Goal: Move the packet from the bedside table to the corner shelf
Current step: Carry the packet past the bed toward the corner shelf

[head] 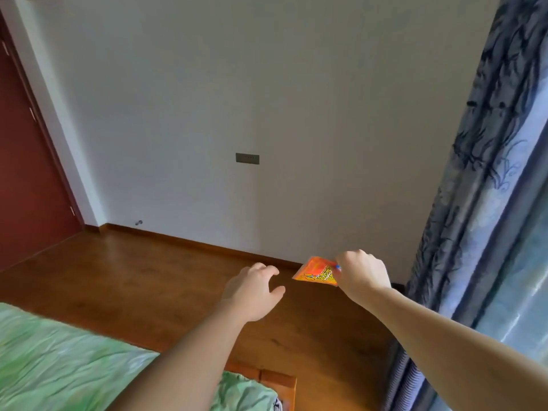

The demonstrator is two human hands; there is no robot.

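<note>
An orange packet with yellow print hangs in the air above the wooden floor, pinched at its right edge by my right hand. My left hand floats a little to the left of the packet, fingers spread, holding nothing and not touching the packet. Neither the bedside table nor the corner shelf is in view.
A bed with a green cover and a wooden frame corner fills the lower left. A blue patterned curtain hangs along the window on the right. A white wall with a socket plate faces me. A red-brown door stands at the left.
</note>
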